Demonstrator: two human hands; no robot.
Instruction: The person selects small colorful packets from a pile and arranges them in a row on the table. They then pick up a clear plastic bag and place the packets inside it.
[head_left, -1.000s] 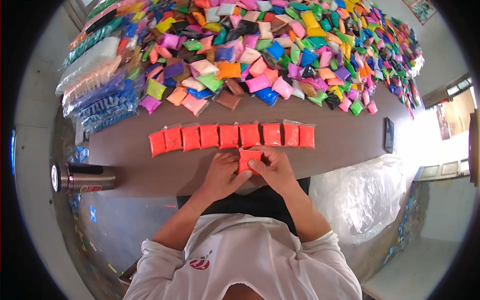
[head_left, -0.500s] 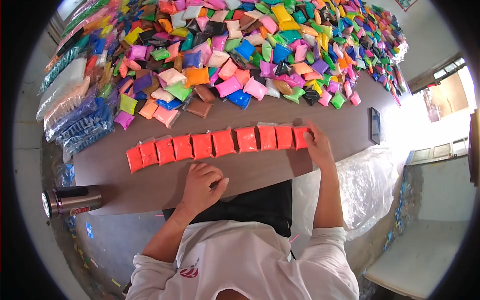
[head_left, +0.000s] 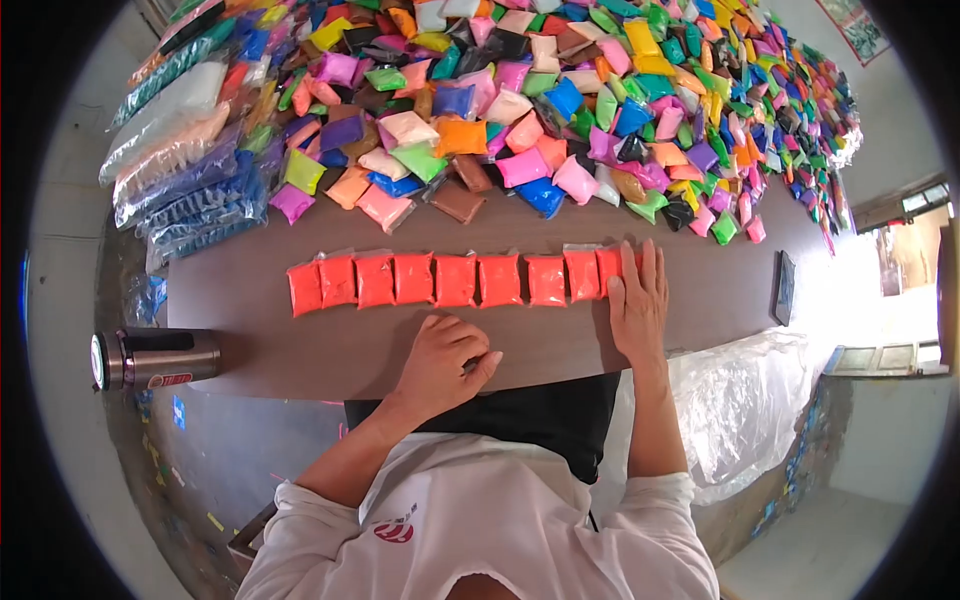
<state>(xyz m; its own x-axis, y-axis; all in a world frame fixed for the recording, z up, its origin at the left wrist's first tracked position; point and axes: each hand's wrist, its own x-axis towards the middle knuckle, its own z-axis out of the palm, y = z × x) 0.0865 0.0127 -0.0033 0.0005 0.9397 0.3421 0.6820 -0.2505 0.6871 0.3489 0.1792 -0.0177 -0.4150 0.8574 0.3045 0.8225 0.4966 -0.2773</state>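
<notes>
Several red-orange sealed packets (head_left: 455, 280) lie side by side in a row across the brown table. At the right end of the row, my right hand (head_left: 638, 310) rests with its fingers straight and together, covering most of the last packet (head_left: 611, 262). My left hand (head_left: 445, 362) sits near the table's front edge, just below the middle of the row and apart from the packets. Its fingers are loosely curled, and nothing shows in them.
A large heap of many-coloured packets (head_left: 560, 100) covers the back of the table (head_left: 240, 300). Bagged packets (head_left: 190, 170) are stacked at the left. A steel tumbler (head_left: 160, 358) lies at the left edge, a phone (head_left: 785, 288) at the right. Clear plastic sheeting (head_left: 745, 410) hangs front right.
The view has shifted. My right hand has gone from curling around the end packet to lying straight-fingered over it. My left hand keeps its curled pose below the row.
</notes>
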